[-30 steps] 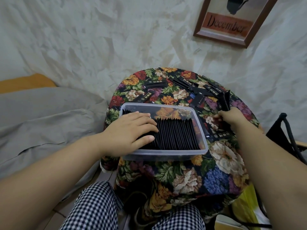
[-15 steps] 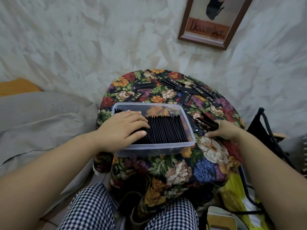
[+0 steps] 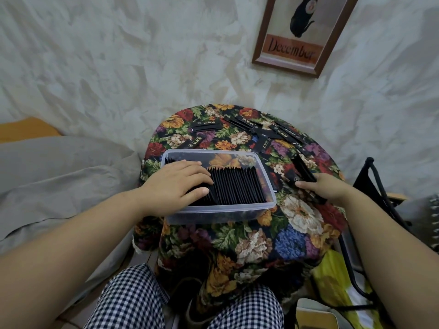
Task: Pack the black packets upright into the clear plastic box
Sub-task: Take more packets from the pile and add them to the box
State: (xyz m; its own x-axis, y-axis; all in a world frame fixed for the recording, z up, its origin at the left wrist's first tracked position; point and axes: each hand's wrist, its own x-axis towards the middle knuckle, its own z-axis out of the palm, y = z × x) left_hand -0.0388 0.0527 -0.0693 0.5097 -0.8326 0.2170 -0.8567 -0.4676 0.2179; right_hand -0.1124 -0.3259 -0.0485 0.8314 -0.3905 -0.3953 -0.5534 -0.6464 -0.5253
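A round counter draped in a dark, multicoloured floral cloth [image 3: 297, 217] stands against a mottled off-white wall [image 3: 118, 55]. A brown-framed picture of a black cat, lettered "December" [image 3: 301, 36], hangs at upper right. A crumpled grey bedsheet [image 3: 59, 176] lies left of the counter. A black metal folding frame [image 3: 380, 184] and a yellow plastic bag [image 3: 332, 276] sit to its right.

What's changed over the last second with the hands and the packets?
The right hand drew a few loose black packets nearer the person, beside the clear plastic box. The left hand stayed pressing flat on the upright row of black packets in the box.
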